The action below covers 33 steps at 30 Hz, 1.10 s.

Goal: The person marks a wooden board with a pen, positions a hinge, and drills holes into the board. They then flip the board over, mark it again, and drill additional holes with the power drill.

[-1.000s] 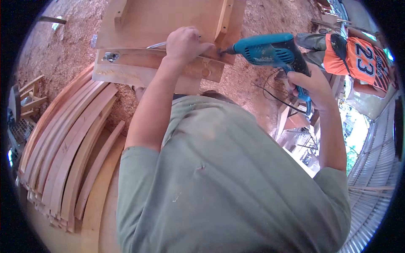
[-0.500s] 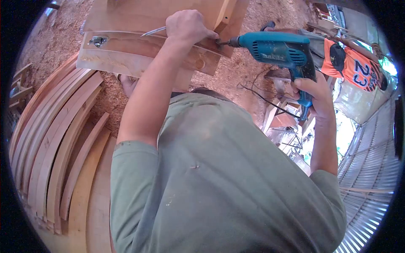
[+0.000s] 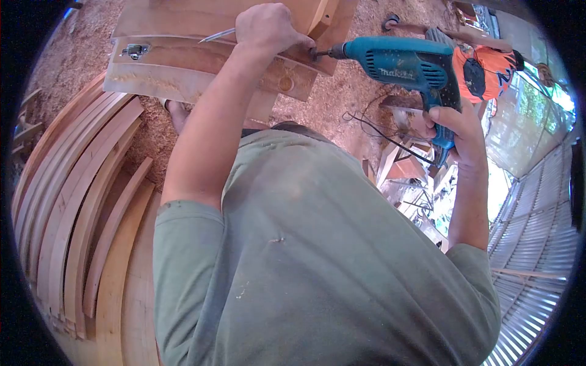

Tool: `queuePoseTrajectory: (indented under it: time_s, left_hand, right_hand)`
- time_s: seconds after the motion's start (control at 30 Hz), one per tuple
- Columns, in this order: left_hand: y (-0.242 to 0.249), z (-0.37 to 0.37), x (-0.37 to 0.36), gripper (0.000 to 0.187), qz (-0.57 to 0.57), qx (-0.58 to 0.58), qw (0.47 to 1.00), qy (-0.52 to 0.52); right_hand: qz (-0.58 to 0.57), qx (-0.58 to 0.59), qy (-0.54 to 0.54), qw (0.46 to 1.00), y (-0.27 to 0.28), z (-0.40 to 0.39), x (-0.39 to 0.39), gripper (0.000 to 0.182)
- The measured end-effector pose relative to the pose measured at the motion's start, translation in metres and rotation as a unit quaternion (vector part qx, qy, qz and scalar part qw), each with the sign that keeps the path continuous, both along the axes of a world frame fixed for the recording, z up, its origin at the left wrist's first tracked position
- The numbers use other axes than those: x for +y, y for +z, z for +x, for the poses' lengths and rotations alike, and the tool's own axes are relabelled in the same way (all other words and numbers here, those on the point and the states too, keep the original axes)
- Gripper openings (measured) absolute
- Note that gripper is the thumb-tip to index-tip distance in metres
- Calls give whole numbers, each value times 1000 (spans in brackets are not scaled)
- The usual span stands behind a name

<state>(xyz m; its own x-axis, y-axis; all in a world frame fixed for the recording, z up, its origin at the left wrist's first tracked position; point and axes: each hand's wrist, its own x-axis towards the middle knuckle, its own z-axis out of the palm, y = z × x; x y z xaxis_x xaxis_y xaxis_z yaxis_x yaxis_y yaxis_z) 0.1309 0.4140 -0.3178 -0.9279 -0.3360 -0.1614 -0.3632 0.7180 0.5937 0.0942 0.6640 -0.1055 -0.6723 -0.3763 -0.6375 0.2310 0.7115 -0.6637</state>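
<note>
My right hand [image 3: 455,131] is wrapped round the handle of a teal power drill [image 3: 400,64], its chuck pointing left. The drill's bit meets the right end of a reddish wooden strip [image 3: 201,56]. My left hand [image 3: 268,27] is closed over the upper part of the wooden piece, with its thumb reaching right, close to the bit. A thin pale pencil-like stick [image 3: 217,35] sticks out to the left from that hand. What its curled fingers press on is hidden. A metal hinge [image 3: 134,52] sits at the strip's left end.
Curved wooden strips [image 3: 79,213] lie stacked at the left. A person in an orange shirt [image 3: 488,67] is at the upper right. A black cord [image 3: 390,141] hangs below the drill. Corrugated metal sheeting [image 3: 537,244] stands at the right. Wood shavings [image 3: 67,61] cover the ground.
The view has shifted slightly. Both hands and the drill appear a little higher, with the bit still at the wood. The person in orange has moved up and left in the view.
</note>
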Motion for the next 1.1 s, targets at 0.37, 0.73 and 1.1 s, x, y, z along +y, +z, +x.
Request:
queuePoseTrajectory:
  time_s: [0.37, 0.73, 1.1]
  left_hand:
    - [-11, 2, 1, 54, -17, 61, 998, 11]
    - [-3, 1, -2, 52, 6, 17, 1000, -4]
    - [3, -1, -4, 51, -5, -31, 999, -23]
  right_hand:
    - [27, 16, -8, 999, -1, -2, 2, 26]
    - [18, 4, 9, 1000, 0, -5, 0, 27]
    - [42, -9, 37, 998, 4, -7, -9, 28]
